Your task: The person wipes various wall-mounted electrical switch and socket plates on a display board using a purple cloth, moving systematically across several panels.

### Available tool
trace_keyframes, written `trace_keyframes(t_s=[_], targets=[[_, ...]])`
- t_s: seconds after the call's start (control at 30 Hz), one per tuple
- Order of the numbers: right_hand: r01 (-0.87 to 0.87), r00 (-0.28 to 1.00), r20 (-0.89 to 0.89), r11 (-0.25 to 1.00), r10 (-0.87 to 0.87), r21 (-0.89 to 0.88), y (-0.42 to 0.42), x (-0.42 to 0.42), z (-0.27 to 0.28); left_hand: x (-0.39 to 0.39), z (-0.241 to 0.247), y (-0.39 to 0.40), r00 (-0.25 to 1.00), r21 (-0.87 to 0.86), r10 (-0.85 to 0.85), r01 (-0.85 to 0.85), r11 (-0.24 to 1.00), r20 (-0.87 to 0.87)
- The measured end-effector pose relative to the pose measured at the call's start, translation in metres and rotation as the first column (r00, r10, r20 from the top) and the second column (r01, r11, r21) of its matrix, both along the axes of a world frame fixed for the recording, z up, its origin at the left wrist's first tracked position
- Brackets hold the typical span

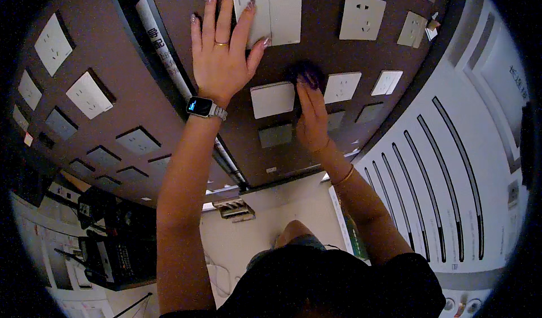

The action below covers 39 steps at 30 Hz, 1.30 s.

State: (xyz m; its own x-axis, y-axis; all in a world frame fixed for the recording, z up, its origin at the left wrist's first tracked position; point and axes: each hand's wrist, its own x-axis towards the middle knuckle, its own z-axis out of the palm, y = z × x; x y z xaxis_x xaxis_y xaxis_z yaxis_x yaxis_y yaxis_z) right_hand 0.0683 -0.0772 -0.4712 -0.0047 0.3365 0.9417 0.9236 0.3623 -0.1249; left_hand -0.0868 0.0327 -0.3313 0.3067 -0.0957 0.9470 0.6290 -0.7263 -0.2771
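Note:
My left hand (222, 60), with a ring and a metal-band smartwatch (200, 107), lies spread over the left part of a large pale double wall plate (286, 17). Its index finger and thumb rest on that plate, and the other fingers reach the brown display board (313, 53) beside it. In my right hand (312, 119) is a dark purple cloth-like bundle (308, 73), pressed against the board; its exact kind is too dark to tell. To the left of that hand sits a blank pale plate (272, 100), to its right a white socket plate (343, 87).
More sockets (362, 17) and plates line this board and the neighbouring left panel (127, 85). A dark frame strip with a printed label (156, 40) divides them. At right stands a white panel with long dark strips (457, 170); black equipment (116, 254) is at lower left.

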Motion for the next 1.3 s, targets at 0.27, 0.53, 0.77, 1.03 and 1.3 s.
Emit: trace_keyframes(t_s=[0.27, 0.53, 0.77, 1.03, 1.3], targets=[[-0.094, 0.909, 0.398, 0.991, 0.126, -0.1, 0.017, -0.035, 0.021, 0.002, 0.001, -0.001, 0.998, -0.002, 0.057, -0.057, 0.998, -0.014], [-0.032, 0.842, 0.53, 0.99, 0.101, -0.139, 0.022, -0.039, 0.007, 0.0, 0.0, -0.004, 0.998, -0.015, 0.063, -0.063, 0.998, -0.018], [0.043, 0.681, 0.718, 0.971, 0.143, -0.235, 0.021, -0.024, -0.059, 0.005, 0.0, 0.001, 1.0, 0.013, -0.024, 0.023, 1.0, 0.007], [-0.028, 0.708, 0.692, 0.984, 0.145, -0.177, 0.024, -0.026, -0.038, 0.003, 0.0, -0.001, 1.0, -0.009, 0.026, -0.026, 1.0, -0.001], [-0.073, 0.888, 0.457, 0.996, 0.039, 0.056, 0.038, -0.032, 0.002, 0.003, 0.0, -0.002, 1.0, -0.007, 0.024, -0.024, 1.0, -0.01]])
